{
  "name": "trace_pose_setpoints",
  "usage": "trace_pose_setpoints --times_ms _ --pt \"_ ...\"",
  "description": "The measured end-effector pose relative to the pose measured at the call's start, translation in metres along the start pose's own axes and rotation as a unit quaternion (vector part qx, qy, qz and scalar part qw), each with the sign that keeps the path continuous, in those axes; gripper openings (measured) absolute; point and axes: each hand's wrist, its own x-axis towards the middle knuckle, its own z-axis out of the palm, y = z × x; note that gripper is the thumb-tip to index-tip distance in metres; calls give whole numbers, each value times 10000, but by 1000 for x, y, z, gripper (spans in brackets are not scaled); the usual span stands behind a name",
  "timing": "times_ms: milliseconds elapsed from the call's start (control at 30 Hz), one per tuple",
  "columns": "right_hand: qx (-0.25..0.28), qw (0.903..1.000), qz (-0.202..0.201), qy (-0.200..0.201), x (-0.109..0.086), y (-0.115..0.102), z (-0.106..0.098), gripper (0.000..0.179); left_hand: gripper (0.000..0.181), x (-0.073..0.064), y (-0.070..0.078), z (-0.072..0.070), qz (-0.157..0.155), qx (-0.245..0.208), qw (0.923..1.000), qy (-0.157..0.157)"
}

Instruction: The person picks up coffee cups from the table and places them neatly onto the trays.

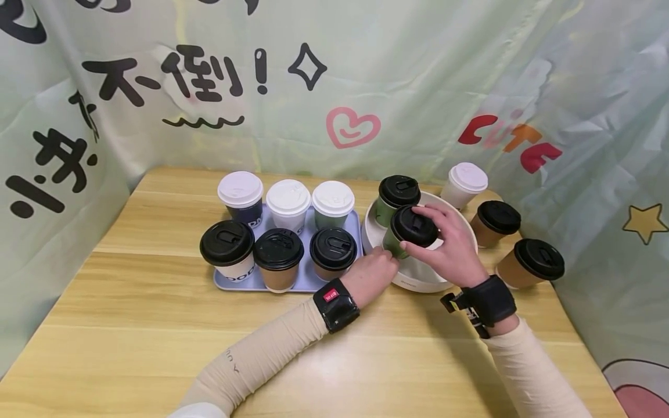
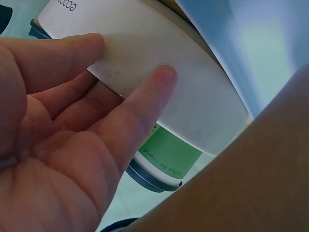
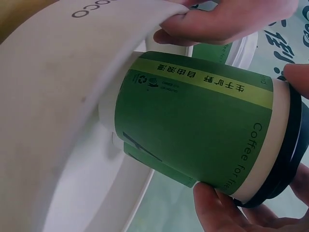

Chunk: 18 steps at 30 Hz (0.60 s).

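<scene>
My right hand [image 1: 453, 247] grips a green paper coffee cup [image 3: 193, 121] around its black lid [image 1: 414, 226], holding it tilted inside the round white basin [image 1: 418, 284]. My left hand [image 1: 372, 273] pinches the basin's near-left rim; its thumb and a finger touch the outer wall, while other fingers pass behind the edge. Another green cup with a black lid [image 1: 399, 190] stands in the back of the basin. The right wrist view shows the held cup's base partly hidden by the basin wall.
Left of the basin, a blue tray [image 1: 251, 284] carries several lidded cups, with white lids [image 1: 289, 197] behind and black lids [image 1: 227, 242] in front. Right of it stand a white-lidded cup [image 1: 464, 183] and two brown cups [image 1: 486, 229] with black lids. A printed curtain [image 1: 418, 69] hangs behind the table.
</scene>
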Motion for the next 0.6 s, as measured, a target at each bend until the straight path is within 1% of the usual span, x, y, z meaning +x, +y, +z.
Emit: trace_pose_setpoints --times_ms 100,333,600 --pt "6 10000 -27 -29 1 1 2 70 19 0 0 0 -23 -53 10000 -38" --pt "27 9996 195 -197 2 -1 8 70 20 2 0 1 -35 -165 9997 -167" --pt "6 9996 180 -211 6 -2 12 70 19 2 -1 -1 -28 -191 9996 -210"
